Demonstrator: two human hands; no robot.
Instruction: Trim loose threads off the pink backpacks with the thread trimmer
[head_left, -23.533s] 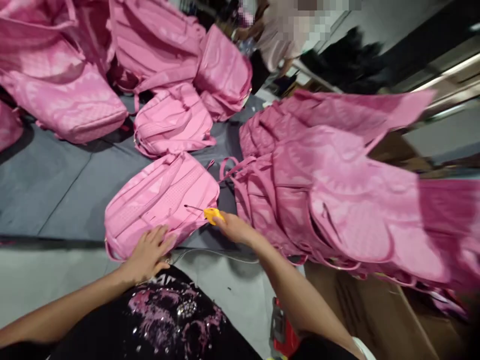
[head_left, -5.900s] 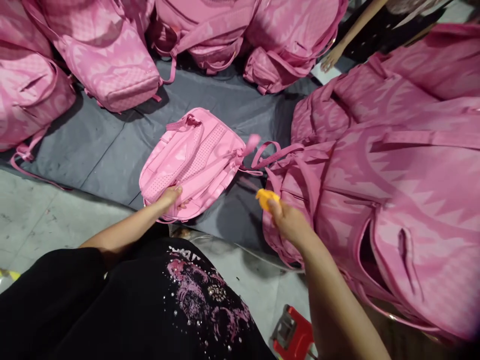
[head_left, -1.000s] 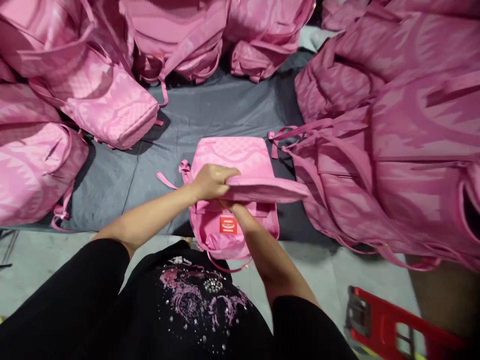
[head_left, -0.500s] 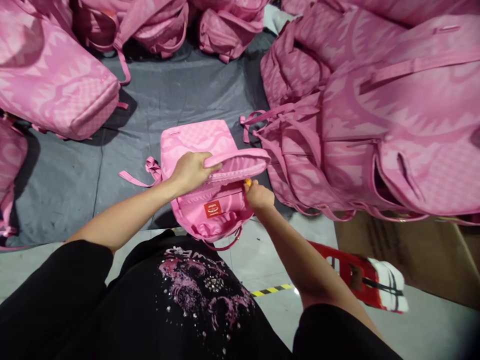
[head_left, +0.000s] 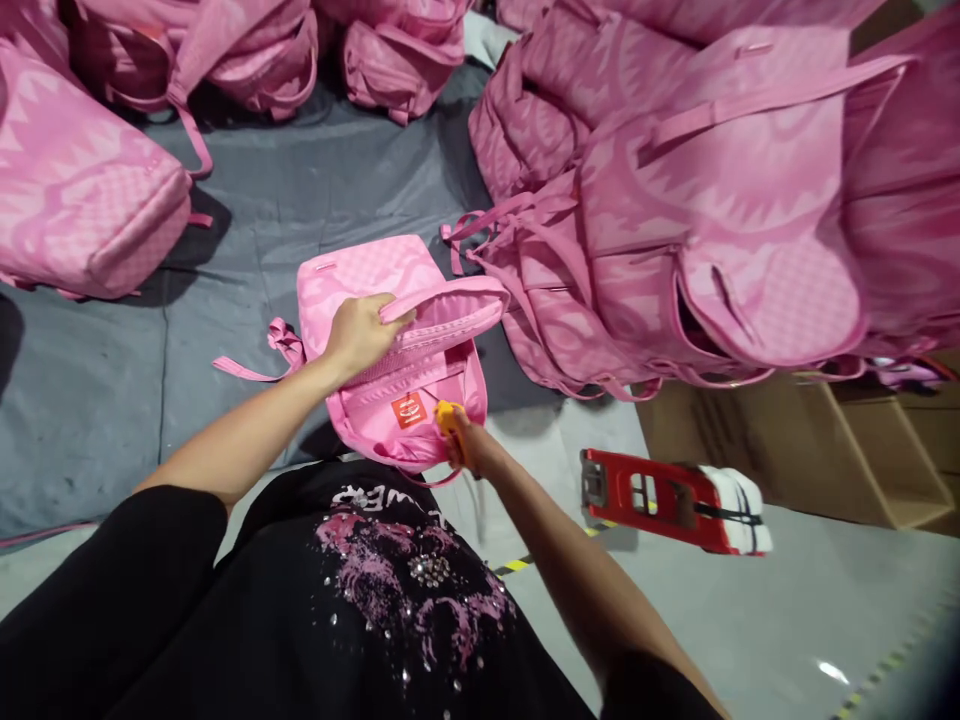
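A small pink backpack (head_left: 360,262) lies unzipped at the edge of the grey-covered surface, its opening facing me. My left hand (head_left: 364,335) is closed on the lifted edge of its flap and holds the mouth apart. Inside, an orange-red label (head_left: 409,410) shows on the pink lining. My right hand (head_left: 471,442) grips a small yellow-orange tool (head_left: 448,418) at the right side of the opening. The fingers cover much of the tool, and its kind cannot be made out. A knotted pink strap (head_left: 281,345) trails from the backpack's left side.
Large pink backpacks (head_left: 720,180) are piled at the right, and others (head_left: 97,190) lie at the left and back. Grey sheeting (head_left: 247,200) covers the surface. Below right are a red-and-white object (head_left: 660,500) on the floor and a cardboard box (head_left: 765,450).
My right hand has moved down and left from the flap's right end to the opening, showing more of the yellow-orange tool. My left hand keeps its hold. The camera view has shifted right.
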